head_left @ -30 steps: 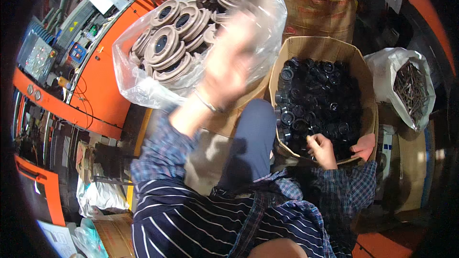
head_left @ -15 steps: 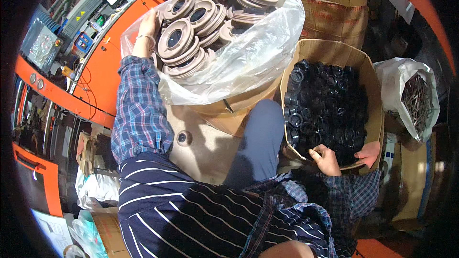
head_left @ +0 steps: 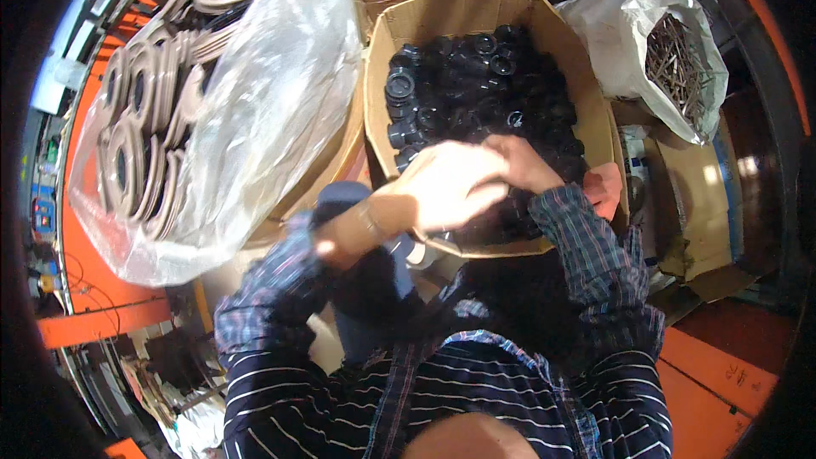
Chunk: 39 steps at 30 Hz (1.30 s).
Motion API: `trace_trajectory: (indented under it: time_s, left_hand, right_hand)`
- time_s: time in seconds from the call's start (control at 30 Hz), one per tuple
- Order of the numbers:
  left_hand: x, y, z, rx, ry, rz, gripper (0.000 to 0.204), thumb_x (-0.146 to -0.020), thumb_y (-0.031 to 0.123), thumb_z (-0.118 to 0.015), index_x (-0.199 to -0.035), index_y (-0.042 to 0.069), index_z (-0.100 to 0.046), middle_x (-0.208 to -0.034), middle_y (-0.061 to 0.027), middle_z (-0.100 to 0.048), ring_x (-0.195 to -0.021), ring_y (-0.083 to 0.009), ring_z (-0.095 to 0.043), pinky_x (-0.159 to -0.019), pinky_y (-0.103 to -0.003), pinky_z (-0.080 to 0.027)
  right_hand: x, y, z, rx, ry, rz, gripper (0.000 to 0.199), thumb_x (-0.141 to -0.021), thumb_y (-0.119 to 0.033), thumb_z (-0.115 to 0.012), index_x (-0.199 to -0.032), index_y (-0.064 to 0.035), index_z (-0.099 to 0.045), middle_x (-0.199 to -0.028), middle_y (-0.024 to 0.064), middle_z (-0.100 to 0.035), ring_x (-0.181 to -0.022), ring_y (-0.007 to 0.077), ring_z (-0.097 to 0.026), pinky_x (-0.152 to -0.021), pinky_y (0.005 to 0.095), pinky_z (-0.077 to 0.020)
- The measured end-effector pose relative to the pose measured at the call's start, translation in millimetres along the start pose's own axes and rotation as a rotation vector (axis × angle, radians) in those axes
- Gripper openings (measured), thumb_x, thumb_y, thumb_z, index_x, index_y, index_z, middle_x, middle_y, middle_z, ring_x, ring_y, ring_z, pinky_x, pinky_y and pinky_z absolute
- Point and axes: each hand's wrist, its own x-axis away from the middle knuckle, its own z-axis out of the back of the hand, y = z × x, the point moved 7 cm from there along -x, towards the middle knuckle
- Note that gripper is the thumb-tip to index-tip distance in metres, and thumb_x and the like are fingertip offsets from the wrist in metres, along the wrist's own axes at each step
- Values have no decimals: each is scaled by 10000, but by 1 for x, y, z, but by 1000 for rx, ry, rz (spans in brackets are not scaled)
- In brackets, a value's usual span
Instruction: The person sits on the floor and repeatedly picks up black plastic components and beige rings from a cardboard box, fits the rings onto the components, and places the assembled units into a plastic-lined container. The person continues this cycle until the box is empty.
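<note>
A cardboard box [head_left: 476,17] in front of me is full of black round plastic parts [head_left: 476,93]. My left hand [head_left: 442,191] is blurred with motion and hangs over the box's near edge, fingers pointing right. My right hand [head_left: 527,161] lies on the black parts at the near side of the box, touching or almost touching the left hand's fingertips. Blur and overlap hide whether either hand holds a part. Both forearms are in plaid sleeves.
A large clear plastic bag [head_left: 255,119] of tan ring-shaped discs [head_left: 136,144] sits to the left of the box. A white bag of metal nails [head_left: 680,51] stands at the right. Orange machine frames [head_left: 93,323] run along the left, and flattened cardboard [head_left: 697,204] lies at the right.
My left hand has left the top of the disc bag and swung right and down to the box, meeting the right hand. The view has shifted toward the box.
</note>
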Motion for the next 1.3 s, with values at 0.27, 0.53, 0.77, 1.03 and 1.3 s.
trace_trajectory:
  time_s: [0.27, 0.53, 0.77, 1.03, 1.3]
  left_hand:
    - [-149, -341, -30, -262, 235, 744, 636, -842, 458, -714, -1271, 3, -598, -1216, -257, -643, -1154, -395, -612, -995, -459, -485]
    - [-201, -509, -74, -99, 26, 850, 898, -838, 791, -468, -1457, 140, -471, -1369, -236, -566, -1308, -375, -516, -1091, -441, -405]
    - [-230, -548, -95, 129, 59, 731, 771, -809, 734, -577, -1245, 106, -677, -1315, -179, -629, -1229, -337, -586, -1053, -385, -420]
    - [-207, -489, -127, 480, -427, 825, 512, -915, 469, -631, -1281, 112, -663, -1344, -54, -617, -1222, -166, -560, -1083, -309, -382]
    - [-193, -408, -183, 270, -894, 732, 446, -890, 449, -628, -1206, 145, -710, -1183, -35, -704, -1036, -201, -640, -954, -359, -473]
  right_hand:
    - [-112, 135, 127, 218, 318, -355, 444, -858, -359, -733, -1030, 45, -671, -949, 218, -706, -922, 326, -689, -821, 395, -537]
    - [-251, 243, 225, 474, 759, -237, 856, -824, -602, -678, -1293, 101, -542, -1304, 308, -574, -1231, 410, -554, -1052, 438, -429]
    - [-314, 285, 227, -41, 483, -101, 717, -890, -506, -688, -1325, 52, -566, -1332, 172, -605, -1262, 298, -537, -1069, 378, -405]
    - [-281, 292, 161, -29, -199, -770, 994, -712, -791, -655, -1349, -31, -590, -1371, 202, -574, -1272, 342, -534, -1089, 407, -408]
    - [-218, 240, 107, 291, -669, -238, 623, -938, -532, -539, -1470, -210, -488, -1501, 68, -478, -1409, 229, -394, -1175, 361, -286]
